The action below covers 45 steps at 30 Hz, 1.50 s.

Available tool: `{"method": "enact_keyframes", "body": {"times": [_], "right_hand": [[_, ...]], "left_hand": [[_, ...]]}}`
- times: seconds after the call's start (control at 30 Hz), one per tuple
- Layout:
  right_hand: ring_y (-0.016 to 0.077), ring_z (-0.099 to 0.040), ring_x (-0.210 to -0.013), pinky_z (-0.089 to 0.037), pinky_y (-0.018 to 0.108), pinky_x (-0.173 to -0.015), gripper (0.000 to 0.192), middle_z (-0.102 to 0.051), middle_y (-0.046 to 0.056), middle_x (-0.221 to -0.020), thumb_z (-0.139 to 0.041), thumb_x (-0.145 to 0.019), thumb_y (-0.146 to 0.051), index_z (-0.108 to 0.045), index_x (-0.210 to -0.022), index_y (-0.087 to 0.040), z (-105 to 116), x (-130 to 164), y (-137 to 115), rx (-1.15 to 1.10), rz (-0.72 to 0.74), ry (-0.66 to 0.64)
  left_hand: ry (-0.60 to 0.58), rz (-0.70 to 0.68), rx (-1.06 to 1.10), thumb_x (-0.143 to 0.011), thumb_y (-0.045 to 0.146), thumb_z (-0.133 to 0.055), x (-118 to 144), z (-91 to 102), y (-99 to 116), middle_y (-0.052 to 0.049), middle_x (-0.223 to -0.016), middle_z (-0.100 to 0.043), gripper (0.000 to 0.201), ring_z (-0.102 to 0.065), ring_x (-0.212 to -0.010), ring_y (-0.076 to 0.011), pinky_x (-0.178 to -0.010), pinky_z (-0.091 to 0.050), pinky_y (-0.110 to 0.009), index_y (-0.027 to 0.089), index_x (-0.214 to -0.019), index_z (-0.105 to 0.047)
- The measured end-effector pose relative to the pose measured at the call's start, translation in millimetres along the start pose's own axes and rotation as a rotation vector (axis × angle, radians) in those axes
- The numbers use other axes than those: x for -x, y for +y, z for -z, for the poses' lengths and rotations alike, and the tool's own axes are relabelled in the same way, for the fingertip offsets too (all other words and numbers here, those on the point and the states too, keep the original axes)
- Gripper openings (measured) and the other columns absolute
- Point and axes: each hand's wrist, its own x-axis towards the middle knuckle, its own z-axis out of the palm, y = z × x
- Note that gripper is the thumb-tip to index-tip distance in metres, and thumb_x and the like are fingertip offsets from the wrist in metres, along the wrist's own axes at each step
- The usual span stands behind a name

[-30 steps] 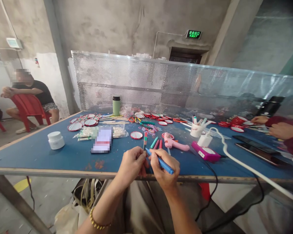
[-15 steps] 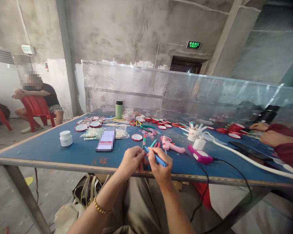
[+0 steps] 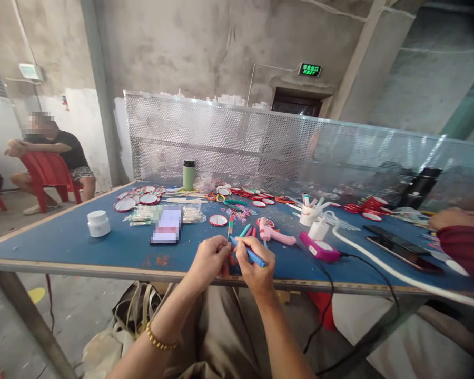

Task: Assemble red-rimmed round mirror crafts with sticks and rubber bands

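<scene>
A bracelet (image 3: 157, 343) (round beads, gold-coloured) circles the left forearm (image 3: 173, 310); the trousers (image 3: 223, 326) are brownish khaki, softly creased.

Left of the smooth plastic glue gun (image 3: 282, 237): a smooth plastic marker (image 3: 256, 258) and striped stick (image 3: 231, 225), perhaps wooden; behind it, a shiny perforated metal screen (image 3: 205, 137).

The bare left hand (image 3: 208, 259) and bare right hand (image 3: 257, 266) sit close together at the blue-topped desk's (image 3: 82, 267) near edge, fingers (image 3: 217, 246) pinched, both bare forearms (image 3: 169, 308) slanting inward.
</scene>
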Motion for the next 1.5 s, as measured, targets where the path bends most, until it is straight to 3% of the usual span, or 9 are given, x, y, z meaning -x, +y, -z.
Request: {"method": "enact_keyframes", "body": {"times": [0.23, 0.47, 0.67, 0.87, 1.1, 1.5], "right_hand": [[0.0129, -0.068, -0.062, -0.052, 0.022, -0.065, 0.016, -0.071, 0.003, -0.070, -0.053, -0.092, -0.016, -0.068, -0.086, -0.016, 0.8, -0.4, -1.3, 0.003, 0.024, 0.011], [0.0120, -0.065, -0.057, -0.051, 0.022, -0.060, 0.017, -0.069, 0.001, -0.066, -0.053, -0.093, -0.018, -0.067, -0.083, -0.018, 0.1, 1.7, 2.2, 0.031, 0.002, 0.015], [0.0131, -0.069, -0.062, -0.054, 0.022, -0.063, 0.014, -0.072, 0.002, -0.071, -0.055, -0.093, -0.017, -0.068, -0.088, -0.018, -0.9, 1.2, 3.1, 0.020, 0.004, 0.021], [0.0135, -0.069, -0.063, -0.055, 0.023, -0.064, 0.013, -0.073, 0.003, -0.073, -0.055, -0.092, -0.015, -0.067, -0.088, -0.018, -1.4, 2.2, 4.5, 0.052, 0.020, 0.083], [0.0135, -0.070, -0.065, -0.054, 0.023, -0.066, 0.013, -0.072, 0.003, -0.073, -0.055, -0.092, -0.015, -0.067, -0.089, -0.018, -2.1, 0.9, 3.5, 0.021, 0.033, 0.027], [0.0138, -0.069, -0.064, -0.054, 0.023, -0.065, 0.012, -0.071, 0.003, -0.072, -0.055, -0.092, -0.015, -0.067, -0.088, -0.017, -2.6, 1.9, 4.4, 0.038, 0.044, 0.039]], "left_hand": [[-0.006, -0.001, -0.014, -0.084, 0.043, -0.053, -2.1, -0.2, -4.3, 0.003, -0.056, -0.063, 0.027, -0.053, -0.034, -0.0102, -0.034, -0.032, -0.019, 0.019, -0.071, -0.050], [0.000, -0.002, -0.046, -0.084, 0.036, -0.051, -3.4, 0.5, -6.6, 0.003, -0.054, -0.062, 0.021, -0.054, -0.034, -0.0102, -0.035, -0.031, -0.018, 0.019, -0.070, -0.051], [0.005, -0.016, -0.075, -0.086, 0.041, -0.050, -2.9, 0.5, -6.5, 0.003, -0.053, -0.060, 0.027, -0.053, -0.034, -0.0097, -0.035, -0.033, -0.018, 0.019, -0.069, -0.051], [0.005, -0.015, -0.071, -0.086, 0.036, -0.049, -3.6, 0.8, -7.8, 0.002, -0.055, -0.063, 0.022, -0.053, -0.034, -0.0098, -0.035, -0.033, -0.018, 0.019, -0.072, -0.052], [0.021, -0.026, -0.091, -0.086, 0.036, -0.050, -2.6, -0.2, -5.3, 0.003, -0.053, -0.063, 0.024, -0.053, -0.034, -0.0097, -0.035, -0.033, -0.018, 0.019, -0.069, -0.051], [0.020, -0.021, -0.087, -0.087, 0.034, -0.050, -2.8, 0.2, -6.4, 0.003, -0.051, -0.061, 0.023, -0.053, -0.034, -0.0101, -0.036, -0.033, -0.018, 0.020, -0.068, -0.052]]}}
